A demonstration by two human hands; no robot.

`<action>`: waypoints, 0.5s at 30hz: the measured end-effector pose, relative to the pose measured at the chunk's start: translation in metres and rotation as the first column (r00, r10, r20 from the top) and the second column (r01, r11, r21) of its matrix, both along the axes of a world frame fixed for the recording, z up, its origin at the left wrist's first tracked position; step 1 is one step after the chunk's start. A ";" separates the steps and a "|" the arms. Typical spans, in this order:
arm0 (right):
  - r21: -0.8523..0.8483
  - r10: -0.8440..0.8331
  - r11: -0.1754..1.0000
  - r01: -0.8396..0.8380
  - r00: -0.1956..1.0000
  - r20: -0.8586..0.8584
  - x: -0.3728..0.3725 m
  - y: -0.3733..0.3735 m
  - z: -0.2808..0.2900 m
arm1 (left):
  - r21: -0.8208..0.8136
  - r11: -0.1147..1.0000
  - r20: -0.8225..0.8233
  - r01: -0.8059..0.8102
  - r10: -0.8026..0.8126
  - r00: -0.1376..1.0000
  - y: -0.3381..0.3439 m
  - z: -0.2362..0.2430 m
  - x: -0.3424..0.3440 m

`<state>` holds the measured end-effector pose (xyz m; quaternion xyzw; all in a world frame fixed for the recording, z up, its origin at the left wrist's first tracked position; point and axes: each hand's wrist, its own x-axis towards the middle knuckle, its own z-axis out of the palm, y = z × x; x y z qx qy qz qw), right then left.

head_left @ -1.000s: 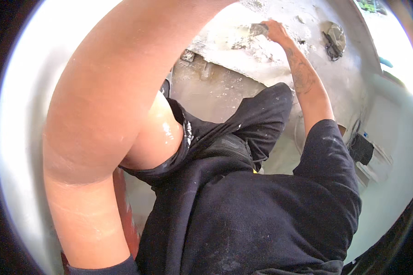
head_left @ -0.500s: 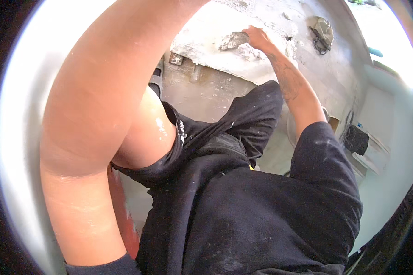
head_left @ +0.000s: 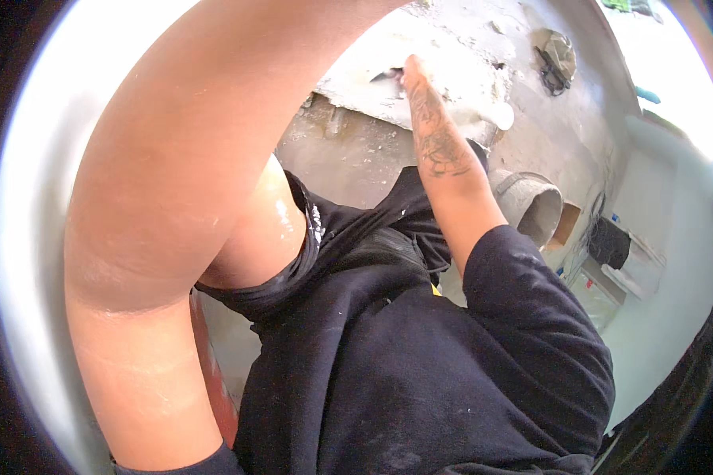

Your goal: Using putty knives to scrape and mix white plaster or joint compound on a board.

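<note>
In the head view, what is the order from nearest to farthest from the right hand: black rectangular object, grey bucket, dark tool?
1. Dark tool: just left of the right hand.
2. Grey bucket: lower right.
3. Black rectangular object: farther right, beyond the bucket.

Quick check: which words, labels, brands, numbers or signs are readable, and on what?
None readable in view.
Forearm tattoo: dark lines, too blurred to tell whether any are letters.
Black T-shirt: pale smudges, no print seen.
Bucket: no lettering I can make out.
</note>
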<state>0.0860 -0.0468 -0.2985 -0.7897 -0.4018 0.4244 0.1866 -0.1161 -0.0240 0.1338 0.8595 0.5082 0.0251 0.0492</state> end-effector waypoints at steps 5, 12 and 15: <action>-0.003 -0.211 0.973 0.231 0.884 -0.418 0.002 0.024 0.035 | 0.042 0.999 0.069 -0.008 0.005 0.998 0.001 -0.004 -0.013; 0.031 0.379 0.893 -0.450 0.786 0.489 -0.007 0.000 0.127 | 0.009 0.999 -0.011 -0.036 0.036 0.999 -0.001 0.006 -0.012; 0.141 0.411 0.586 -0.798 0.443 0.797 -0.016 -0.013 0.133 | 0.009 0.998 -0.019 -0.062 0.062 0.998 -0.001 0.001 -0.009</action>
